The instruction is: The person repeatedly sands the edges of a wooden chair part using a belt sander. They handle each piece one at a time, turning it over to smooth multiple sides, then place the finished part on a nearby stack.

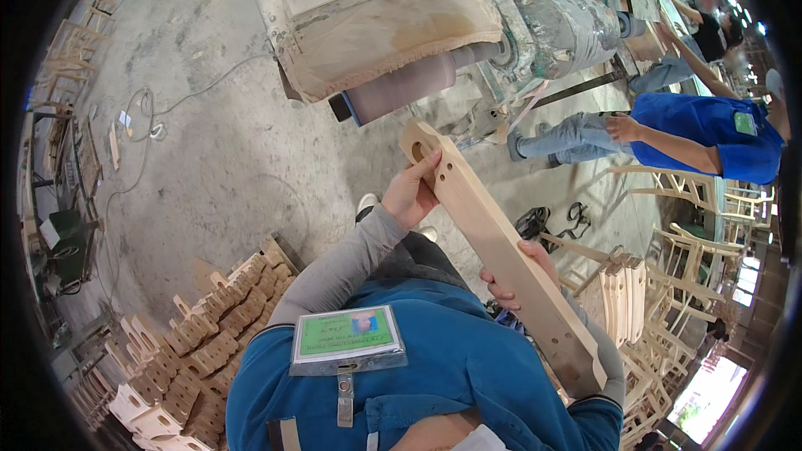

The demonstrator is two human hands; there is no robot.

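Note:
A long pale wooden board (493,238) slants across the front of my body, its far end up near the machine and its near end by my right elbow. It has a large round hole at the far end and small drilled holes near both ends. My left hand (411,190) grips it close to the large hole, thumb on the upper face. Lower down, my right hand (528,271) wraps around the board from its sides, partly hidden by it. Just beyond the far end is the sanding machine's roller (401,88), apart from the wood.
Stacked wooden parts (209,342) are piled at lower left. More upright boards (618,296) and chair frames (685,284) crowd the right. A person in a blue shirt (685,134) stands at far right. A cable (150,138) lies on the concrete floor at left.

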